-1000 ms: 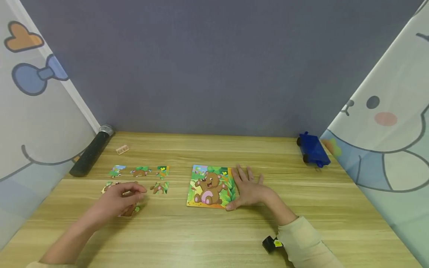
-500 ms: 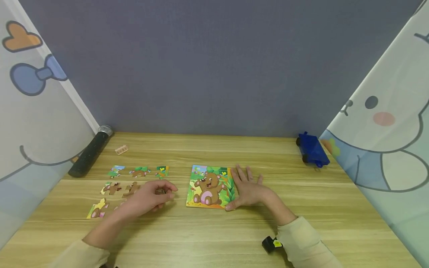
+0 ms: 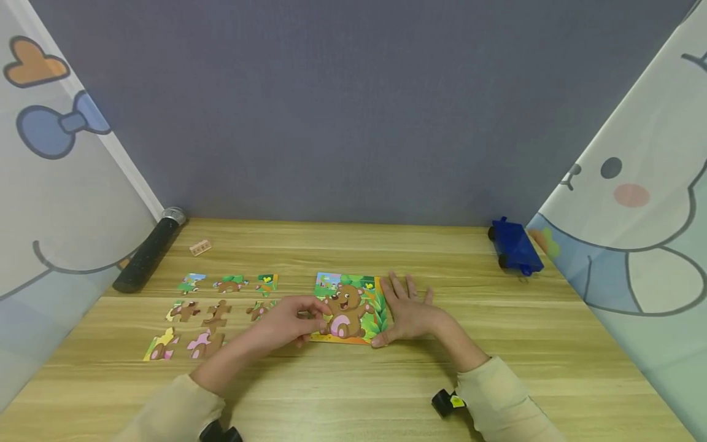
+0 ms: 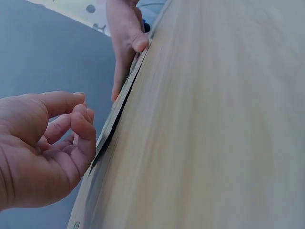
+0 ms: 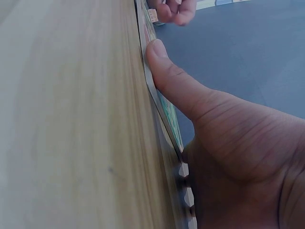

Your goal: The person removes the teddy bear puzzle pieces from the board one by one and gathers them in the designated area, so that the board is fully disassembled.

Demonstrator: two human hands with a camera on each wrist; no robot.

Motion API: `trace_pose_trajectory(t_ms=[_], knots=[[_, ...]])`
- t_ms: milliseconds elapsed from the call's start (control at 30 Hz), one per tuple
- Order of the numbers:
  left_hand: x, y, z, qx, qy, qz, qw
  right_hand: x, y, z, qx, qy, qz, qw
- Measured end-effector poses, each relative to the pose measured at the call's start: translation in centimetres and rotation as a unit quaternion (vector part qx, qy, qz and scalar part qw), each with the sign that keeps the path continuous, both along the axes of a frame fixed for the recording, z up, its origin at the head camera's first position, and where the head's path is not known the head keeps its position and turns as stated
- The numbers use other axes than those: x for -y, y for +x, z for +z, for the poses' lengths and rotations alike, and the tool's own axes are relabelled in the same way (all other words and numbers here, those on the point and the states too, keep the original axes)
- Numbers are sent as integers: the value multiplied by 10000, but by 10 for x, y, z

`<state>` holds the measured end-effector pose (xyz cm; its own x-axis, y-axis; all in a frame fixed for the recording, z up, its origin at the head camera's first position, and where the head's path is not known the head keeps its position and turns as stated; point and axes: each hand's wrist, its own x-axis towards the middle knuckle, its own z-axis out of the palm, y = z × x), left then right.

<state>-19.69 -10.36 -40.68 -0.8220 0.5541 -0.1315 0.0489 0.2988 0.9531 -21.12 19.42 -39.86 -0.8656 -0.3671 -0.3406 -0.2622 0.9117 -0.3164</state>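
Note:
A square bear puzzle board (image 3: 353,301) lies flat mid-table. My left hand (image 3: 289,322) hovers at the board's left edge, its fingers loosely bent; in the left wrist view no object shows between thumb and fingers of that hand (image 4: 47,148). With spread fingers, my right hand (image 3: 411,316) rests along the board's right edge, and its thumb lies on the board's rim in the right wrist view. Loose puzzle pieces sit in rows to the left, among them a brown middle piece (image 3: 217,313) and a bottom-left piece (image 3: 162,345). My left arm and hand partly cover the pieces nearest them.
A black microphone (image 3: 146,255) leans along the table's left side, near a small pinkish block (image 3: 200,247). At the back right stands a blue toy cart (image 3: 516,245). A grey panel (image 3: 353,110) rises behind the table (image 3: 353,393), with printed cloth on both sides.
My left hand has moved right, from above the loose pieces to the board's left edge, uncovering several pieces. The right hand and the board have stayed in place.

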Motion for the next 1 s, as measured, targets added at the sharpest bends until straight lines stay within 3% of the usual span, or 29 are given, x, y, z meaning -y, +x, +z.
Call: trace_pose_trajectory(t_ms=[233, 600, 1000], knots=[[-20, -5, -3, 14, -20, -216, 9998, 1, 0, 0, -16, 21, -13, 10000], [-44, -10, -7, 402, 561, -432, 9967, 1, 0, 1, 1, 55, -12, 10000], [-65, -15, -10, 360, 465, -494, 9970, 1, 0, 2, 6, 72, 36, 10000]])
